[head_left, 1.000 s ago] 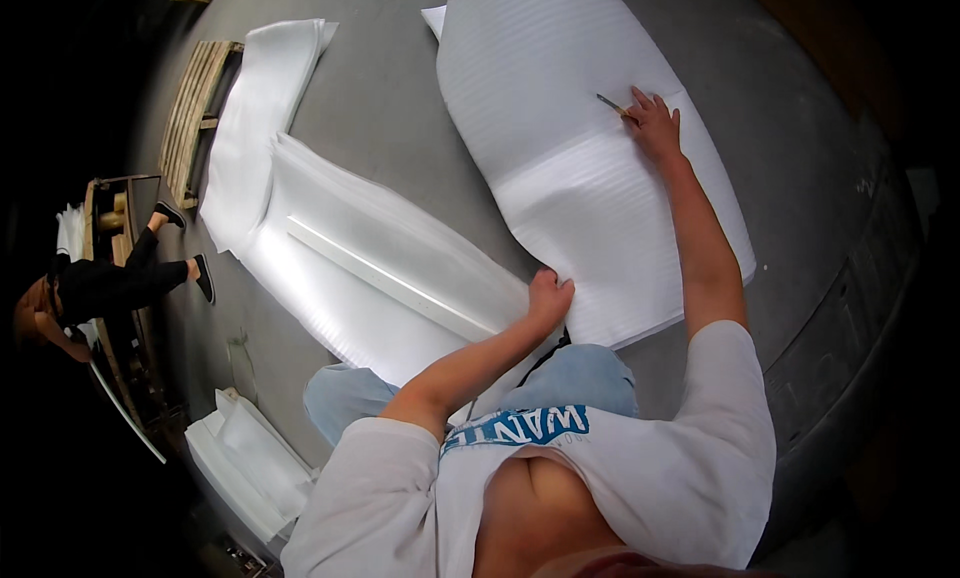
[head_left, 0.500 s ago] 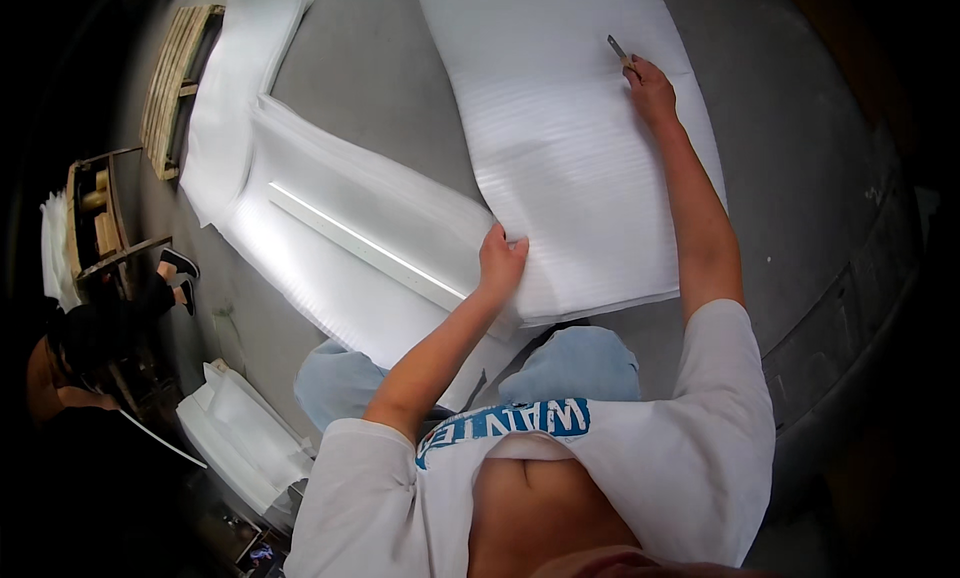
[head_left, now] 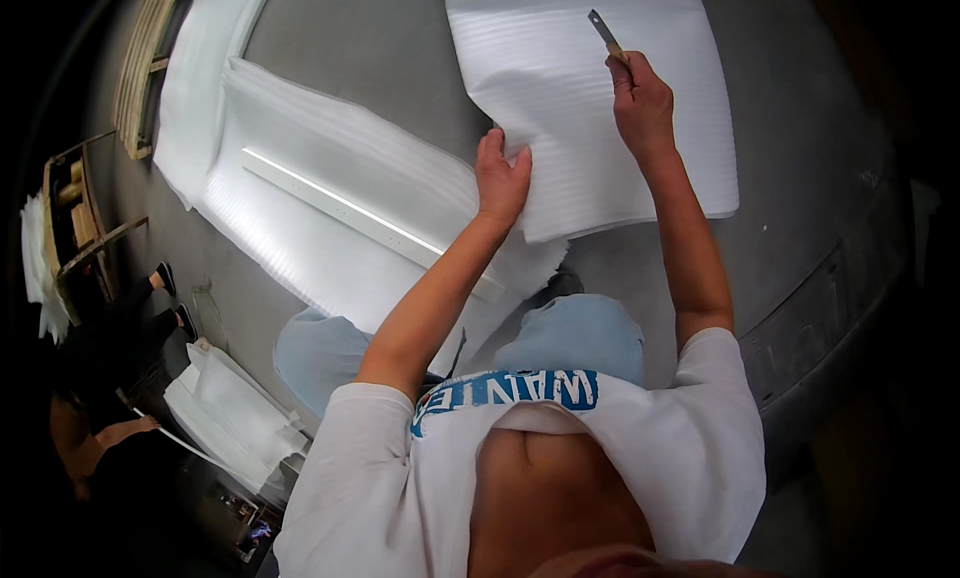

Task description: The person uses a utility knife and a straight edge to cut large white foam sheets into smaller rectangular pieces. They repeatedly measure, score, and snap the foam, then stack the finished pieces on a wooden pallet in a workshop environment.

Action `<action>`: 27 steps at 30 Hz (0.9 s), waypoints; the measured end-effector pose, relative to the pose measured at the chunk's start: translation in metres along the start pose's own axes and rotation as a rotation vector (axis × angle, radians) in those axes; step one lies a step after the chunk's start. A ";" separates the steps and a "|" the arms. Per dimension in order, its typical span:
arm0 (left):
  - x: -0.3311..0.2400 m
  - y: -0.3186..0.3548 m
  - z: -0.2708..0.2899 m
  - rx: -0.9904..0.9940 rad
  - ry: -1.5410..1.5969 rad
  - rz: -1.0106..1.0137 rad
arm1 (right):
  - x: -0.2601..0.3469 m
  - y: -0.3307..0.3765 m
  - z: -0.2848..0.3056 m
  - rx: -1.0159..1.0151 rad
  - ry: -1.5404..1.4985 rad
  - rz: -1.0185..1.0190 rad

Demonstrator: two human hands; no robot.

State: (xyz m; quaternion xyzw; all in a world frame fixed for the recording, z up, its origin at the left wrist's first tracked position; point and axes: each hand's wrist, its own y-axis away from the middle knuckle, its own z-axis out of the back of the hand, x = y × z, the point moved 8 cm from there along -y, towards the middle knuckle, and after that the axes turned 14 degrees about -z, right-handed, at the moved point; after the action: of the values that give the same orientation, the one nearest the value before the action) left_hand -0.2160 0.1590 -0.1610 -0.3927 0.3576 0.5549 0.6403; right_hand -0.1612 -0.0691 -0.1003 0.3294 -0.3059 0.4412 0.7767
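Observation:
A thick white foam sheet (head_left: 640,108), folded or layered, lies on the floor ahead of me, with creases by its left edge. My left hand (head_left: 503,183) grips that edge, thumb on top and fingers along the side; the fingertips are partly hidden. In my right hand (head_left: 642,103) is a utility knife (head_left: 606,36), its blade pointing up and away above the sheet. To the left, a long white strip-like panel (head_left: 340,216) rests on another spread of white foam (head_left: 270,233), whose near end reaches my knees.
Wooden pallets (head_left: 145,68) stand at the far left. A person in dark clothes (head_left: 100,378) is at the left, one hand on a thin white strip (head_left: 190,446). White wrapped pieces (head_left: 225,413) lie nearby. Grey floor (head_left: 800,178) extends to the right.
The foam sheet's near edge has shifted away from me, and my left hand has moved forward with it. My right hand still holds the knife, nearer the sheet's middle. The view has shifted slightly.

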 end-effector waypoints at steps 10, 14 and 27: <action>-0.039 -0.008 -0.042 -0.076 0.259 -0.183 | 0.099 0.016 -0.091 0.087 0.491 0.165; -0.073 -0.013 -0.035 0.101 -0.083 -0.285 | 0.089 -0.008 -0.084 0.077 0.507 0.178; -0.055 -0.084 0.071 0.004 0.043 -0.046 | 0.120 -0.095 0.235 0.026 -0.556 0.194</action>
State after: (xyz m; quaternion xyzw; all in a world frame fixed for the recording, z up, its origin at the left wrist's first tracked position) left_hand -0.1383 0.1924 -0.0720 -0.4112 0.3632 0.5309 0.6458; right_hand -0.0698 -0.2319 0.1081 0.4167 -0.5315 0.4100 0.6130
